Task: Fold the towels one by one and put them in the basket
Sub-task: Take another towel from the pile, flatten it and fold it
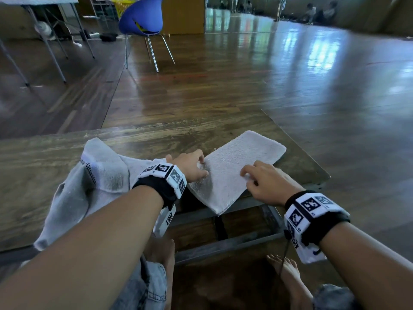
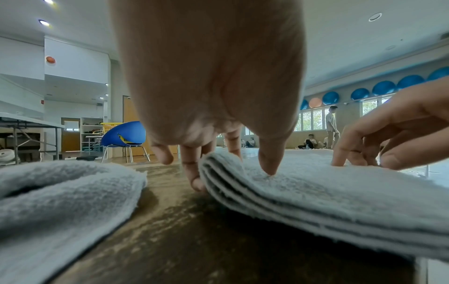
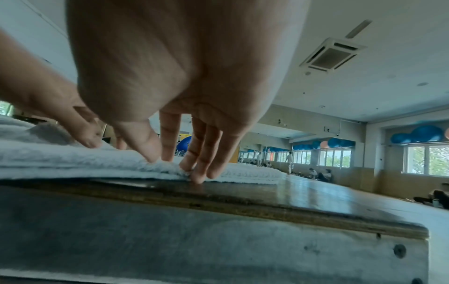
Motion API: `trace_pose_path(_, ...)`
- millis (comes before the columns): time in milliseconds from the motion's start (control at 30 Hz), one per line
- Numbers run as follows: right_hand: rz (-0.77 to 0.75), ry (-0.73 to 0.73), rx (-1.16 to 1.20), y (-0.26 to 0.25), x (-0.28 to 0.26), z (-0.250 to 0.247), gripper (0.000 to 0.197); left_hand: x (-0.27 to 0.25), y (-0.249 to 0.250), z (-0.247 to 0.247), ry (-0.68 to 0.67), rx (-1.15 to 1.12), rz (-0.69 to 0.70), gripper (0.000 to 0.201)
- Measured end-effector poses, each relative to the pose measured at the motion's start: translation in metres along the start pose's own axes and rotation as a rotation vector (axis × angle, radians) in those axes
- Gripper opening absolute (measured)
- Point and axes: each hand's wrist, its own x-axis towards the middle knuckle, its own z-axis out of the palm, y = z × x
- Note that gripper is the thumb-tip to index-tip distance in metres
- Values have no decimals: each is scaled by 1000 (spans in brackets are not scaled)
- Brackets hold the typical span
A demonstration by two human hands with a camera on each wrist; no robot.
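Both hands are placed on the folded pale grey terry towel [image 1: 232, 168], which lies at the near right corner of the dark wooden worktop [image 1: 67, 153] with one corner overhanging the edge. The left hand [image 1: 190, 167] grips the towel's left edge: the thumb is pressed on top and the fingers [image 2: 192, 173] are curled under the stacked layers. The right hand [image 1: 266, 183] is set on the right edge, thumb and forefinger bunching the pile, the other fingertips [image 3: 199, 173] reaching down to the worktop surface at the hem; a pinch is judged likely.

Progress, as judged: this towel is folded into a narrow rectangle and appears ready either for one more fold or for lifting. A second, crumpled pale grey towel with a checked band [image 1: 89, 186] is left unfolded just beside it on the left, draped over the near edge. A yellow slatted basket [image 1: 121, 6] is seen far off behind the blue shell chair [image 1: 143, 16]; whether it is the target basket cannot be told. No towel is seen in any basket.

Views compared: four stacked layers at the folded edge [image 2: 243, 194] are shown only by the left wrist view. The metal frame [image 3: 218, 240] under the worktop is shown close up by the right wrist view. The overall layout is given only by the head view.
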Motion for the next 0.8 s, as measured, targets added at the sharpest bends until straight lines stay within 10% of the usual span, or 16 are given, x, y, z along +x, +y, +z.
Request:
trace_pose_path(233, 95, -36, -84, 18, -16, 5, 77, -10, 4, -6, -84, -65, 102, 19)
trace_pose_path(400, 32, -150, -131, 28, -37, 19, 105, -15, 5, -13, -147, -164, 186, 52)
trace_pose_path(600, -45, 96, -180, 18, -41, 34, 92, -15, -5, -9, -139, -158, 222, 65)
trace_pose_path(800, -131, 211, 10, 10, -40, 35, 45, -10, -18, -7, -64, -338, 313, 24)
